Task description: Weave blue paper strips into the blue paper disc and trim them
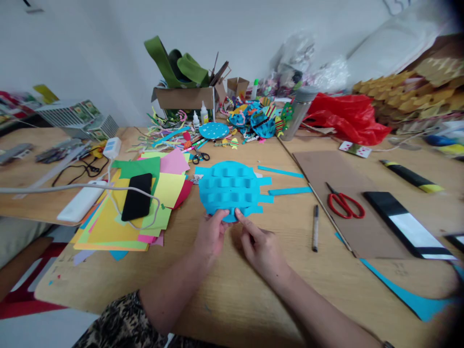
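A round blue paper disc (pixel 229 190) with raised, looped strips across its face is held tilted up in the middle of the view. Strip ends stick out past its right edge and at its upper left. My left hand (pixel 212 232) pinches the bottom edge, thumb on the front and fingers curled behind. With its index fingertip, my right hand (pixel 263 246) presses the lowest strip near that edge; its other fingers are curled under. Two loose blue paper strips (pixel 290 192) lie on the table to the right of the disc.
Left are stacked coloured papers (pixel 108 212) with a black phone (pixel 137 197) on top. Right are a pen (pixel 315 228), red-handled scissors (pixel 346 205) on brown cardboard (pixel 326 169), and a cutter (pixel 411 176). Behind stand glue bottles (pixel 204 113), a metal flask (pixel 299 113) and a filled box (pixel 184 99).
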Action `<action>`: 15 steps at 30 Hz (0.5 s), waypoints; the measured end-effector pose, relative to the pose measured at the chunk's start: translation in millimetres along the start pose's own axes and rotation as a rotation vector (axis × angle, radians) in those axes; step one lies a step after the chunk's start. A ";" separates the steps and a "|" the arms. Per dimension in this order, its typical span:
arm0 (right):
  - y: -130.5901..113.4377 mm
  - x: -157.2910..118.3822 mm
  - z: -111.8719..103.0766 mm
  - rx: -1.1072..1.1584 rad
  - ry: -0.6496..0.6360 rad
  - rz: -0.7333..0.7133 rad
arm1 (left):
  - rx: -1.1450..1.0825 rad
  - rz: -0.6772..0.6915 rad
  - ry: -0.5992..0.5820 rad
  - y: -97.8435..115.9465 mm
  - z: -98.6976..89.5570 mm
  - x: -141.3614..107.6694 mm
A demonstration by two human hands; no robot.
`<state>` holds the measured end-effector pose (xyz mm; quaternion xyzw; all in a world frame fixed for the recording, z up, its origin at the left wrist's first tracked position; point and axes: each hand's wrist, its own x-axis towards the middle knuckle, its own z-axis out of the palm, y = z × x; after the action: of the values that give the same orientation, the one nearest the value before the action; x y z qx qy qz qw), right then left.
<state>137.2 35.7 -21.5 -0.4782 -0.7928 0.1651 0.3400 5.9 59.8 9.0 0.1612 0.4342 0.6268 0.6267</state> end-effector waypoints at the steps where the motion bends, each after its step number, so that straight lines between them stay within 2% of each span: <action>1: 0.6 -0.2 0.5 0.001 0.004 -0.002 | 0.001 0.001 -0.003 0.0 -0.1 0.1; 10: -0.8 -0.1 -0.8 -0.054 -0.004 0.003 | -0.010 0.016 -0.022 0.9 -0.4 1.0; 15: -1.5 -0.4 -3.7 0.065 0.009 -0.051 | -0.003 0.038 -0.043 0.6 0.1 1.5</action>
<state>138.9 34.4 -18.2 -0.4470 -0.7974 0.1799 0.3632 5.4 61.3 9.0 0.1820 0.4167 0.6355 0.6240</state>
